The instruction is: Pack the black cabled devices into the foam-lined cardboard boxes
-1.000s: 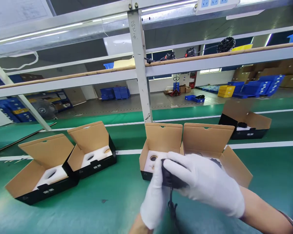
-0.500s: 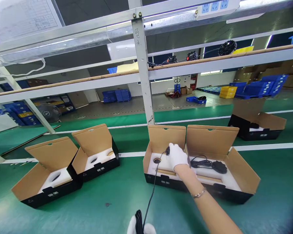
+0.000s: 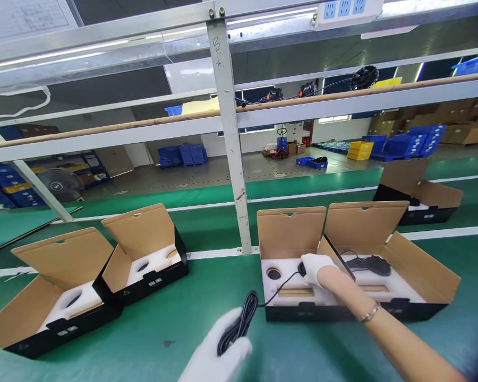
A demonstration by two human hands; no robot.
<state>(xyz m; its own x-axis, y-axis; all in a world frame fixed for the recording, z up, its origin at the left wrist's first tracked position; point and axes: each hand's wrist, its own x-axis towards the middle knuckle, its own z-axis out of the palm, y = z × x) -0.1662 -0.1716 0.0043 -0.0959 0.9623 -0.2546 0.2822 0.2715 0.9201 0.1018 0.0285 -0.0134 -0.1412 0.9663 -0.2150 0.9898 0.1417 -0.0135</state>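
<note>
Pinching a dark end piece [image 3: 301,269] with the right grip [image 3: 317,268], over white foam [image 3: 284,278] inside an open carton [image 3: 291,231]; touching the foam or not, hard to tell. Closed around a coiled black cable [image 3: 241,322] with the left grip [image 3: 221,347], above the green worktop [image 3: 135,345], in front of that carton, with one strand running across to the end piece.

Visible just beside on the right: a second open carton [image 3: 368,225], with a round black part [image 3: 378,266] inside. Standing well apart on the left: two more open cartons [image 3: 63,252] with white inserts [image 3: 156,261]. Lying loose on the worktop between: a small dark scrap [image 3: 168,344].

Running across behind the cartons: a white strip [image 3: 213,254], with an upright post [image 3: 237,180] rising from it past a shelf rail [image 3: 322,106]; higher up, a power strip [image 3: 326,22] with blue sockets [image 3: 344,7]. Set farther back on green: another open carton [image 3: 400,178]. Out in the room: a grey floor [image 3: 207,175] with a pallet jack [image 3: 281,148], stacked blue crates [image 3: 406,146], yellow crates [image 3: 359,150] and, at far left, a large fan [image 3: 59,185].
</note>
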